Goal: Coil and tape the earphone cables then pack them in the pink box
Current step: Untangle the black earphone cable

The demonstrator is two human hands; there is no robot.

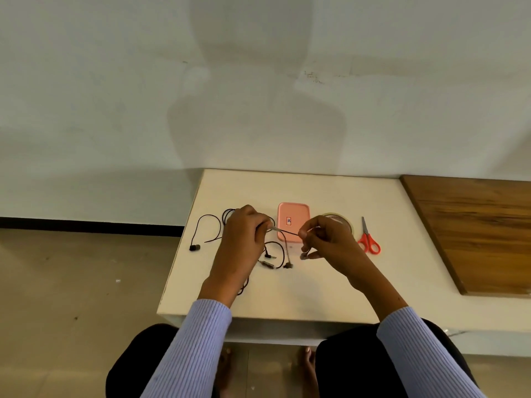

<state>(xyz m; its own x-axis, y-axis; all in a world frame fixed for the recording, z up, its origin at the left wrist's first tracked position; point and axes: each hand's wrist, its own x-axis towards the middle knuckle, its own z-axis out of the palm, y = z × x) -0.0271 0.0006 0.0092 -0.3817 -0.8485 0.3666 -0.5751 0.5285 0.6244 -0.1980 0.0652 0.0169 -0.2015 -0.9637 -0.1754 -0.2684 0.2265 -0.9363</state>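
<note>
The left hand [244, 234] and right hand [324, 239] each pinched a stretch of black earphone cable [287, 232], drawn taut between them above the white table [316, 288]. The rest lay loose to the left and nearer, the closed pink box [293, 221] just beyond. The slack loops might snag and tangle during coiling.

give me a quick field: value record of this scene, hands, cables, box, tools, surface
left hand: left hand grips a bundle of black earphone cables
right hand: right hand pinches a cable strand stretched between the two hands
loose cable: one earbud lies at the table's left edge; plugs lie between the hands
pink box: pink box closed, behind the hands
tape roll: tape roll right of the box, partly hidden by the right hand
scissors: red-handled scissors right of the tape
surface: white table
</note>
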